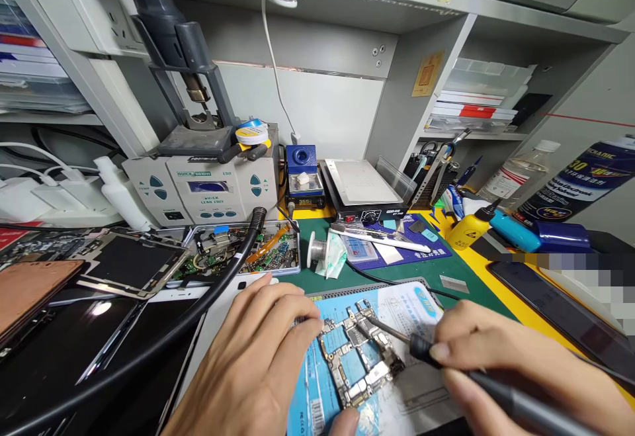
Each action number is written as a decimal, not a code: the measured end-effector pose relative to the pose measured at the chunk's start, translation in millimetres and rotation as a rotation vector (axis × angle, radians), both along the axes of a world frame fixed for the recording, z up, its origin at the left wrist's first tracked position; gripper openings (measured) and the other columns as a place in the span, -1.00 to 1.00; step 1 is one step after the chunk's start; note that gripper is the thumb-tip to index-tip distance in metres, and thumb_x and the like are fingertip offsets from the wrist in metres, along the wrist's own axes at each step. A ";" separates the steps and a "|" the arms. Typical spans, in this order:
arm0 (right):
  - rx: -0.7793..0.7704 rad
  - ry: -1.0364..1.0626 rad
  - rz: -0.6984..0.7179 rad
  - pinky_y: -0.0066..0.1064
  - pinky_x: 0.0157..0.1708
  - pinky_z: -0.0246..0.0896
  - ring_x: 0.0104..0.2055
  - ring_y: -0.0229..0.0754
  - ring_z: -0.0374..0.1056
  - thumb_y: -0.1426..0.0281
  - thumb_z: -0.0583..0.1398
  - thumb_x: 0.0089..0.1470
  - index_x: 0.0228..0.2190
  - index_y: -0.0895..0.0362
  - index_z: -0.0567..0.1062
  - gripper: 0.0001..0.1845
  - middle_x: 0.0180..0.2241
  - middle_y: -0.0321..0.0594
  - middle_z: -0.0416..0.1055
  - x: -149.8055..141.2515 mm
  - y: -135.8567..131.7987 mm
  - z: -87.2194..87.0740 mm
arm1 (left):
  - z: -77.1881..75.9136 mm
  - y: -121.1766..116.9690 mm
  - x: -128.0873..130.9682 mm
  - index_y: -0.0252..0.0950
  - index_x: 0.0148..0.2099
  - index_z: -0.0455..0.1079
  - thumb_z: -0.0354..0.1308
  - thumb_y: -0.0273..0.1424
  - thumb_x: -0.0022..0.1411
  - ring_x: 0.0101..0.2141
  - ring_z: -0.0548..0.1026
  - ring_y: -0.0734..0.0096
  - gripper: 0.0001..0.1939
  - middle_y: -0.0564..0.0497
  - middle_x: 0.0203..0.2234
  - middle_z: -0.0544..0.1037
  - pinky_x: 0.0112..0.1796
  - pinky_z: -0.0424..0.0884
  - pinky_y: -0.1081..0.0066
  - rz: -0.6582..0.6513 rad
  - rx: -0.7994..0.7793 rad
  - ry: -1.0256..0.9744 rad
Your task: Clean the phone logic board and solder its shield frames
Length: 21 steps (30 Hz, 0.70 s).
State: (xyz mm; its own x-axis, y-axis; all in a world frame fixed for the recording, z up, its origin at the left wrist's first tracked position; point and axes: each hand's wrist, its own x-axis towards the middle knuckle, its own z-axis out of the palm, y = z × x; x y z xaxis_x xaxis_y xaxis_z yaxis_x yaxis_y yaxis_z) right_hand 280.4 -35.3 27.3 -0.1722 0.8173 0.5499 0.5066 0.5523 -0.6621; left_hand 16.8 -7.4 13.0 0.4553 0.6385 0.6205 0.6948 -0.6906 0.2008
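Observation:
A phone circuit board (357, 350) with cut-out openings lies on a blue and white printed packet (317, 416). My left hand (253, 356) steadies it, with fingertips at its upper left edge and the thumb at its lower edge. My right hand (476, 363) is closed round the black handle of a soldering iron (419, 347). The iron's metal tip reaches the top part of the board, near a silvery strip; whether it touches is too small to tell. Part of the iron's handle is hidden by my fingers.
A hot-air station (213, 188) with a thick black hose (218, 290) stands back left. Behind the board are a solder spool (317, 251), a tray of boards (292, 265) and a heating plate (364, 181). A yellow bottle (469, 229) and a phone (555, 310) lie right.

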 end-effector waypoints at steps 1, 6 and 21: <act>-0.123 0.112 0.004 -0.49 -0.54 0.38 -0.56 -0.24 0.46 0.52 0.32 0.08 -0.34 -0.09 0.61 -0.79 -0.51 -0.34 0.53 3.2 4.3 1.5 | 0.5 0.7 0.6 -0.23 -0.10 0.55 0.27 -0.19 0.14 -0.04 0.52 0.04 -0.68 -0.10 -0.18 0.57 0.09 0.50 0.06 0.003 0.002 0.002; -0.765 0.732 -0.064 -0.63 -0.74 0.13 -0.70 -0.34 0.31 0.18 0.46 0.01 -0.42 0.12 0.63 -0.73 -0.66 -0.29 0.46 13.7 24.2 7.1 | 4.4 -1.4 -2.1 -0.22 -0.10 0.54 0.28 -0.23 0.13 -0.04 0.52 0.06 -0.70 -0.09 -0.17 0.57 0.08 0.49 0.09 0.007 -0.008 0.007; -0.862 0.868 -0.012 -0.65 -0.78 0.11 -0.75 -0.41 0.24 0.19 0.50 -0.08 -0.48 0.20 0.57 -0.64 -0.61 -0.26 0.51 10.7 30.0 11.2 | 5.4 -6.9 -6.1 -0.16 -0.05 0.49 0.30 -0.33 0.13 -0.04 0.49 0.29 -0.70 0.09 -0.12 0.55 0.18 0.31 0.26 -0.026 -0.127 -0.040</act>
State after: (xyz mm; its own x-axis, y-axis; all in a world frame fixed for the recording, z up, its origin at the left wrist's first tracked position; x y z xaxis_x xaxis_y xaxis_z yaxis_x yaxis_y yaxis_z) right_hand 291.1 -5.3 38.5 -0.0072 0.9698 -0.2437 -0.2829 -0.2358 -0.9297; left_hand 10.7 -14.3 18.4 0.4493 0.7012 0.5535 0.6666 -0.6757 0.3149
